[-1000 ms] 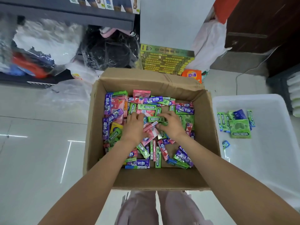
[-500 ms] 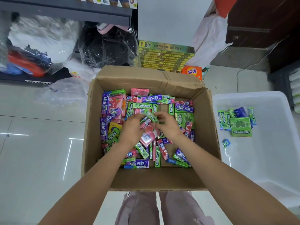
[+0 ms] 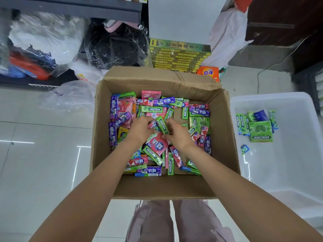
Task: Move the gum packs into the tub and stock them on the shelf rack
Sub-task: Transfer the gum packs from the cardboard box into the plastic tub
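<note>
Gum packs (image 3: 152, 109) in green, pink, purple and blue lie jumbled across the bottom of an open cardboard box (image 3: 225, 137) on the tiled floor (image 3: 43, 154). Both of the person's arms reach down into the middle of it. Left hand (image 3: 139, 129) has its fingers curled over the pile, with pink packs at the fingertips; whether it truly grips them I cannot tell. Right hand (image 3: 178, 132) curls its fingers beside a slim green stick pack (image 3: 162, 125) that stands tilted between the two hands, and seems to pinch it. Under the right thumb lies a flat pink pack (image 3: 158, 144). To the right of the box sits a white plastic tub (image 3: 288, 172), holding a small cluster of green and blue packs (image 3: 257, 124) near its far end. Beyond the box, a stack of yellow-green cartons (image 3: 178, 56) rests against the wall.
</note>
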`<action>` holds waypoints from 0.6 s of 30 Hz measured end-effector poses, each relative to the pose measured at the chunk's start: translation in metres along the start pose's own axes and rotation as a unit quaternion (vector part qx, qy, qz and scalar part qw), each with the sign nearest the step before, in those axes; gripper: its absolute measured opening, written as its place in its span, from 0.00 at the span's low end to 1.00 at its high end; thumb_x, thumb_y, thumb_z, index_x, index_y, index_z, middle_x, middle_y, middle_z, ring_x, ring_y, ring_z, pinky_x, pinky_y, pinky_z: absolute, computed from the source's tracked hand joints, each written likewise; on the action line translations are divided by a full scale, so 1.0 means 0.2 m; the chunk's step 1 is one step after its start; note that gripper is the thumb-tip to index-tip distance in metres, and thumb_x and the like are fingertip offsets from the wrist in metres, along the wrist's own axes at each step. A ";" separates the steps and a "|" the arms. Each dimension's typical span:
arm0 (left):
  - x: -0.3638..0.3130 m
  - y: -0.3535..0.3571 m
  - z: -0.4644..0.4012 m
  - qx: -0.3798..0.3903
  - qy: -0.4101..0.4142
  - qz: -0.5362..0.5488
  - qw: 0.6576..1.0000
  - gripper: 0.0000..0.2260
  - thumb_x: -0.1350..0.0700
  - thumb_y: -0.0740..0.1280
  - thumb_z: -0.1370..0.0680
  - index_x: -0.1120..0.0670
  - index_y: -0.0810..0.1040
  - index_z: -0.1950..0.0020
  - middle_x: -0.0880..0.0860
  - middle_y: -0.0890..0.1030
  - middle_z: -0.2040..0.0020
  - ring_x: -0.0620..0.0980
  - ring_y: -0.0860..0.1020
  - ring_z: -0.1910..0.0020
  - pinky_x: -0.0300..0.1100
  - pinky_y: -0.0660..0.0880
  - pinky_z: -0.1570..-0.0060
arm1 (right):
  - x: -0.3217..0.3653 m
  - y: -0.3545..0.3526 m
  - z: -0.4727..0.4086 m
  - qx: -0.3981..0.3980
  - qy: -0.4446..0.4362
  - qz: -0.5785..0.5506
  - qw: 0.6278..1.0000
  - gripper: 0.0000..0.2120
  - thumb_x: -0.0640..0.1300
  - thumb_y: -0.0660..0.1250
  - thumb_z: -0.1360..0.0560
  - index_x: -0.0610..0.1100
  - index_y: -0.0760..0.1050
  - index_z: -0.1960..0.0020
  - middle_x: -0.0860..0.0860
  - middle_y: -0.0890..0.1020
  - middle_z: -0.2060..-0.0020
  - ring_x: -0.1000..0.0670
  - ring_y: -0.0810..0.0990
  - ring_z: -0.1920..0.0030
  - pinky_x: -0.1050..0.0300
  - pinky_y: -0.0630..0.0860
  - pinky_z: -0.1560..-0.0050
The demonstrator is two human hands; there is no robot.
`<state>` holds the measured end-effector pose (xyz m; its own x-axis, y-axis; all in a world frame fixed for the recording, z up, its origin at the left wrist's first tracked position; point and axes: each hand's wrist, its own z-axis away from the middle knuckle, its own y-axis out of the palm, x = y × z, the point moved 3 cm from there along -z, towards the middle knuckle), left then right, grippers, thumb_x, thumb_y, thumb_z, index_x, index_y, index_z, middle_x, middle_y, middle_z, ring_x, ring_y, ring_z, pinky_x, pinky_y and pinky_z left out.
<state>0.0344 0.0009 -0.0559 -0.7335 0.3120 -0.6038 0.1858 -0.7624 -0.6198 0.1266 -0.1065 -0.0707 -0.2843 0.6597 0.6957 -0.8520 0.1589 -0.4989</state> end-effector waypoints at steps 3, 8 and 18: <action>0.03 -0.01 0.02 -0.042 0.001 0.059 0.997 0.08 0.60 0.72 0.27 0.63 0.75 0.58 0.57 0.73 0.67 0.51 0.69 0.65 0.44 0.66 0.64 | -0.01 -0.01 0.00 0.006 0.020 -0.019 1.000 0.13 0.41 0.71 0.28 0.41 0.70 0.48 0.49 0.77 0.58 0.49 0.73 0.58 0.60 0.70 0.61; 0.09 -0.03 0.07 -0.074 -0.010 0.147 0.986 0.14 0.57 0.72 0.28 0.66 0.72 0.60 0.62 0.68 0.68 0.48 0.64 0.68 0.43 0.66 0.63 | -0.02 -0.06 0.04 -0.009 0.047 -0.074 0.996 0.14 0.43 0.74 0.31 0.42 0.68 0.58 0.49 0.72 0.60 0.50 0.69 0.59 0.58 0.64 0.63; -0.09 -0.05 0.23 -0.083 -0.001 0.241 0.967 0.09 0.61 0.72 0.28 0.51 0.73 0.60 0.47 0.75 0.64 0.37 0.75 0.65 0.29 0.72 0.54 | 0.01 -0.29 0.20 -0.084 -0.020 -0.061 0.994 0.12 0.43 0.74 0.31 0.40 0.72 0.55 0.49 0.76 0.62 0.50 0.72 0.59 0.65 0.68 0.62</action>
<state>0.0163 -0.0225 -0.0156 -0.5365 -0.0574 -0.8420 0.6089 -0.7171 -0.3391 0.1585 -0.1425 -0.0192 -0.2040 0.5987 0.7746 -0.7963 0.3588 -0.4871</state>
